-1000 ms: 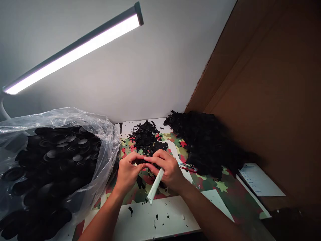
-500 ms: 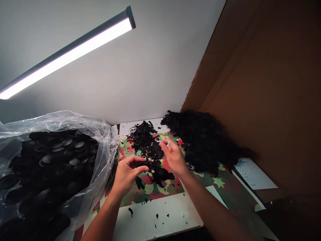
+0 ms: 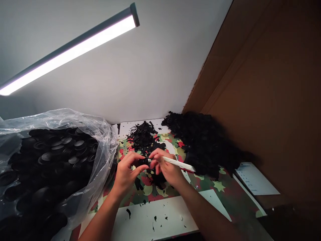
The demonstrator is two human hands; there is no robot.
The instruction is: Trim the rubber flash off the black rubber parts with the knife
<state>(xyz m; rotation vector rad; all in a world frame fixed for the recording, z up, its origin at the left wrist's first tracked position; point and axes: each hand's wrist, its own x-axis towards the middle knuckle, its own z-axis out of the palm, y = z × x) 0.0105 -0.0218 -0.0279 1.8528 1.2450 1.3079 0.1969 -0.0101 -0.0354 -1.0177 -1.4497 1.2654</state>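
Observation:
My left hand [image 3: 127, 171] is closed, pinching a small dark round rubber part [image 3: 143, 162] between thumb and fingers. Against the part's right side are the fingertips of my right hand [image 3: 169, 169], which is closed around a slim white-handled tool [image 3: 179, 163]. The handle points back to the right; the tool's working tip is hidden by my fingers. Beneath and beyond both hands lie black rubber scraps [image 3: 143, 135] on a camouflage-patterned mat [image 3: 147, 190].
On the left stands a clear plastic bag [image 3: 104, 134] full of black ribbed discs [image 3: 62, 147]. A large black heap [image 3: 205, 144] rests against the cardboard wall [image 3: 263, 100] at right. White paper [image 3: 258, 179] lies near it. A lamp [image 3: 72, 52] hangs overhead.
My right hand has turned and come down leftward to the part in my left hand, bringing the white handle into fuller view. The left hand has hardly moved.

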